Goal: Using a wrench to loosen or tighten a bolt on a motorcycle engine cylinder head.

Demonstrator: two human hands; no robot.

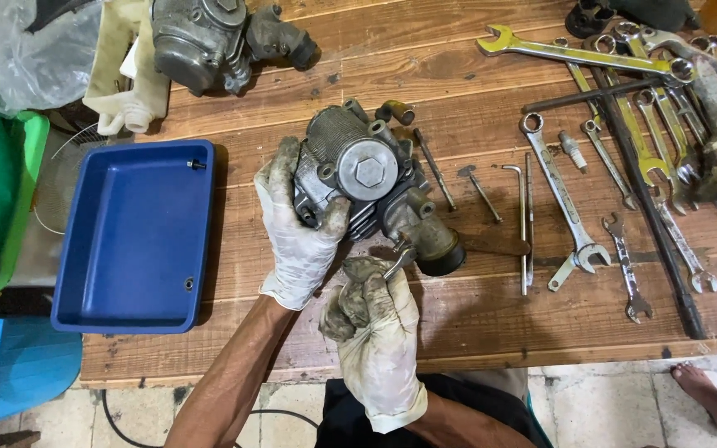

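A grey metal engine part (367,170) with a hex cap on top rests on the wooden table (475,315). My left hand (299,226), in a dirty white glove, grips the part's left side. My right hand (378,328), also gloved, holds a small metal tool (397,259) against the part's lower edge, beside a dark round port (441,253).
A blue plastic tray (130,241) lies to the left with a small bolt in its far corner. Another engine part (209,37) sits at the back. Several wrenches (562,203), hex keys and a spark plug (572,152) spread over the right side. A bare foot (703,390) shows lower right.
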